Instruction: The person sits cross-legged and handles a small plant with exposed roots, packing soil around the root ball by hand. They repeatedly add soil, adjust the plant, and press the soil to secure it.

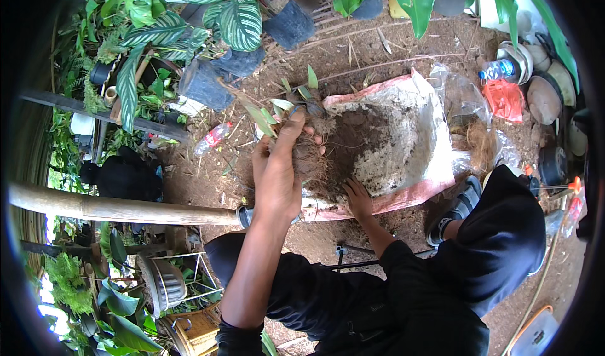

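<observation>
My left hand (278, 171) grips an uprooted plant by its base, thumb on top. Green leaves (260, 116) stick out past the thumb, on the far left side. A fibrous root ball (312, 160) with several pinkish round bulbs or tubers hangs to the right of the fingers. My right hand (359, 197) lies at the near edge of a pile of dark soil (352, 138), fingers slightly apart; its fingertips are partly in the soil. The soil lies on a white woven sack (425, 138) with pinkish edges, spread on the ground.
A plastic bottle (213, 138) and black plant pots (205, 84) lie left and beyond. A bamboo pole (127, 209) comes in from the left. Clear plastic (461, 93), a red plastic bag (505, 101) and another bottle (498, 69) lie right. Potted plants stand at lower left.
</observation>
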A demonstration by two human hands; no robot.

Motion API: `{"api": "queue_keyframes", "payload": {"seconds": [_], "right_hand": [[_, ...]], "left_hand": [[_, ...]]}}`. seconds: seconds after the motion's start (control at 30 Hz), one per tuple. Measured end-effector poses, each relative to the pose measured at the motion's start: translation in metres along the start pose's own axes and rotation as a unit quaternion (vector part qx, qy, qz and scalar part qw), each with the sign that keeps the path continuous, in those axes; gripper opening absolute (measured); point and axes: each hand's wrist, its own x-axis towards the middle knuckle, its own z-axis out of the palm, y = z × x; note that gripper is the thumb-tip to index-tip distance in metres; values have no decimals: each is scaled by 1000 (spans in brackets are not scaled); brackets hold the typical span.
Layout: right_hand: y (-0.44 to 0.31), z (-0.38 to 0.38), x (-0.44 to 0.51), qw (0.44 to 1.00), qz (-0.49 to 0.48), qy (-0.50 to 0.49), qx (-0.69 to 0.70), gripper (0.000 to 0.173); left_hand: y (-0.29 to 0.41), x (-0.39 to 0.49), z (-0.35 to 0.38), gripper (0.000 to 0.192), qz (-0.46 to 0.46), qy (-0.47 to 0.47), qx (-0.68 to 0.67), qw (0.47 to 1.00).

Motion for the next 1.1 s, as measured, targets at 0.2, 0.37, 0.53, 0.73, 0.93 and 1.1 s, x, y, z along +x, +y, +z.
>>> {"api": "queue_keyframes", "payload": {"seconds": [0.2, 0.37, 0.53, 0.73, 0.93, 1.1], "right_hand": [[-5, -3, 20, 972, 115, 110, 175, 36], [-21, -29, 71, 839, 285, 210, 412, 36], [-56, -95, 127, 691, 311, 230, 611, 39], [-117, -187, 163, 584, 211, 198, 758, 39], [-173, -233, 156, 598, 93, 240, 759, 49], [-194, -249, 152, 757, 69, 314, 569, 52]], "left_hand": [[-1, 8, -7, 22, 25, 13, -13, 1000], [-3, 11, -13, 21, 11, 22, 8, 1000], [-10, 24, -13, 25, -23, -12, -29, 999], [-26, 44, -6, 31, -34, 15, 72, 997], [-42, 48, 8, 67, -53, -1, 153, 987], [-46, 48, 16, 81, -57, -75, 102, 990]]}}
